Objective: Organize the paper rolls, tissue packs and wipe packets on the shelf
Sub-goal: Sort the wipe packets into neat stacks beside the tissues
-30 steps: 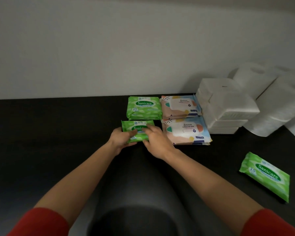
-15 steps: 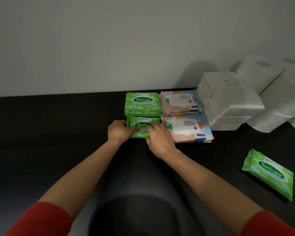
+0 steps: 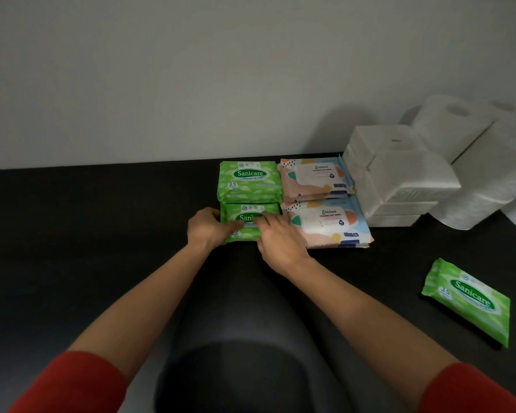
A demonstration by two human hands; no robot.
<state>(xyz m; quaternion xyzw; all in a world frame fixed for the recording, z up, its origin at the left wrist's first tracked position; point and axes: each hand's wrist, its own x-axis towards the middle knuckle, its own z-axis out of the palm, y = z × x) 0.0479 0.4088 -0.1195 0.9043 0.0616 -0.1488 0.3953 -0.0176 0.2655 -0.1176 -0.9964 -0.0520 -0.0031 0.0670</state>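
Note:
A green Sanicare wipe packet (image 3: pixel 252 209) lies on the black shelf (image 3: pixel 102 234), right in front of a stack of the same green packets (image 3: pixel 249 181). My left hand (image 3: pixel 206 229) grips its left end with curled fingers. My right hand (image 3: pixel 280 242) rests its fingers on top of its right half and covers part of the label. Another green packet (image 3: pixel 466 299) lies loose and askew at the near right. Two stacks of pastel wipe packets (image 3: pixel 325 223) sit beside the green ones. White tissue packs (image 3: pixel 405 180) and paper rolls (image 3: pixel 489 180) stand further right.
A pale wall (image 3: pixel 191 84) closes off the back of the shelf. A dark rounded shape (image 3: pixel 251 353) fills the near middle between my forearms. The shelf's left half is bare black surface.
Both hands have moved the green packet away from me until it lies against the green stack at the back. The loose packet at the right has not moved.

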